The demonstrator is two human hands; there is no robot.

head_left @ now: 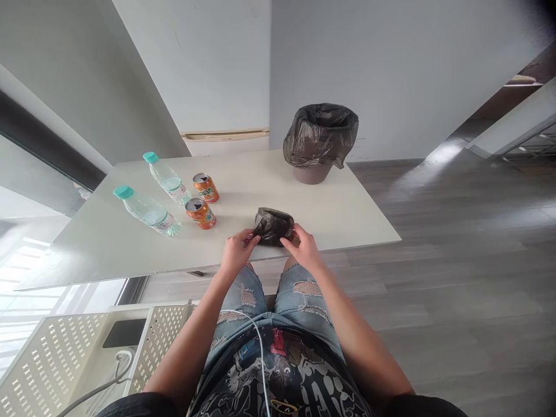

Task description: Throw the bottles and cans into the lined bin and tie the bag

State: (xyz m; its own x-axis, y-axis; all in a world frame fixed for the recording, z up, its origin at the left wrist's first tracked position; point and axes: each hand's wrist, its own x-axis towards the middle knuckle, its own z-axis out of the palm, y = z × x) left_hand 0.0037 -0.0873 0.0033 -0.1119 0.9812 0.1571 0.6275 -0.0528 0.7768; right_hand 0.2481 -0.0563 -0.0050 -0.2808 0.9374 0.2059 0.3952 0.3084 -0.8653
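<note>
"Where's the bunched black plastic bag (273,227)?"
"By the front edge of the white worktop (343,214), pinched in both grips, left hand (238,250) and right hand (305,250)."
"Any risk?"
"Uneven pulling might tear its thin film."

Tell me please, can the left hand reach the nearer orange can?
Probably yes: nothing stands between the left hand and the nearer orange can, though that hand holds the black bag.
</note>
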